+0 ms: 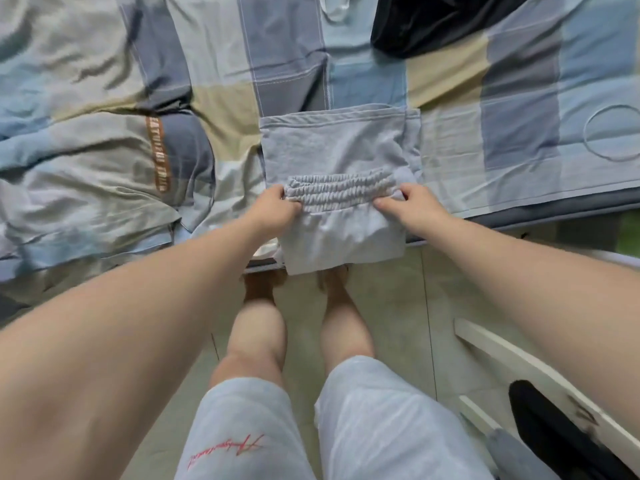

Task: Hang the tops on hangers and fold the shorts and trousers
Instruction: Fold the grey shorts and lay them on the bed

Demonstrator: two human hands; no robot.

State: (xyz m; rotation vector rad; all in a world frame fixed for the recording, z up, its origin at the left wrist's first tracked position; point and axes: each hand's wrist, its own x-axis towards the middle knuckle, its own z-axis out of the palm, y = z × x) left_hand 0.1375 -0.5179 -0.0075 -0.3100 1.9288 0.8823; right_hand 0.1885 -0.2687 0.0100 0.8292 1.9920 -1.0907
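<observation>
Grey shorts (332,147) at near edge of bed (571,206), far part flat on checked quilt (519,81), near part hanging over edge above floor (391,306). Elastic waistband (341,190) gripped at both ends: left hand (277,209) curled round left end, right hand (412,206) pinching right end, thumb on top. Black garment (433,22) further back on quilt, well apart from shorts.
</observation>
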